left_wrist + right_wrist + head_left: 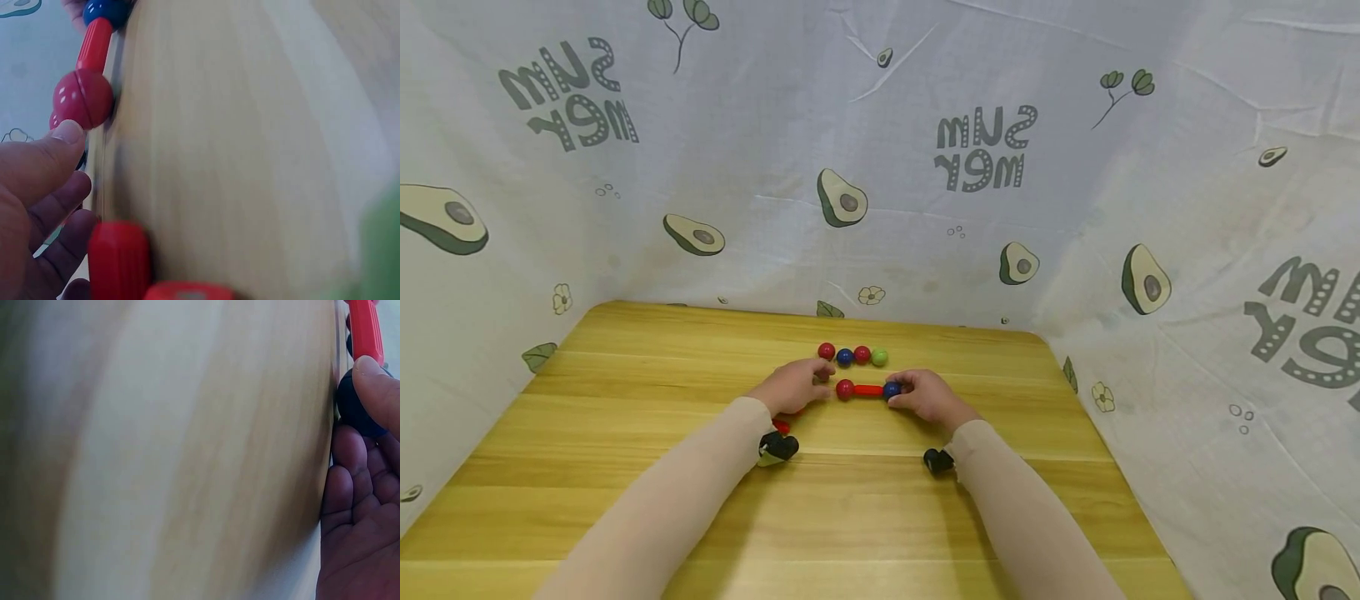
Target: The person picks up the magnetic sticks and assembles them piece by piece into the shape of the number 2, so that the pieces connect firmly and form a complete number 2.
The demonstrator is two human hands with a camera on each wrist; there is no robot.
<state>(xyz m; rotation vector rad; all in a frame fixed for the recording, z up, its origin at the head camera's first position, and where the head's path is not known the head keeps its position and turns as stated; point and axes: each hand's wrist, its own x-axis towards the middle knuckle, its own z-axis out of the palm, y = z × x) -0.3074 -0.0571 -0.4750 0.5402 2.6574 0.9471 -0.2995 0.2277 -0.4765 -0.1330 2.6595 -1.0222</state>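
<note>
Hanging beyond the red rod (868, 390) and off to either side of it is a pale cloth (760, 100), printed with avocados, flowers and the mirrored word "summer". Beneath the rod spreads the yellow wooden table (850, 517). From the near side of the rod two light sleeves (1022, 500) reach in. Right of the rod, the right hand (928, 396) has its grip closed on the blue ball (892, 390), thumb and fingers pinching it. Left of the rod, the left hand (795, 386) has its grip released — fingers loosely bent, the thumb just beside the red ball (846, 389). Each wrist carries a black camera (778, 447), nearer than the rod. Spare rods (119, 259), also red, lie left of the red rod, partly hidden by the left hand. The red rod itself lies crosswise between the two hands — red ball on its left end, blue ball on its right. Just beyond the rod sits a row of balls (862, 355): from the left, red, blue, red and green.
</note>
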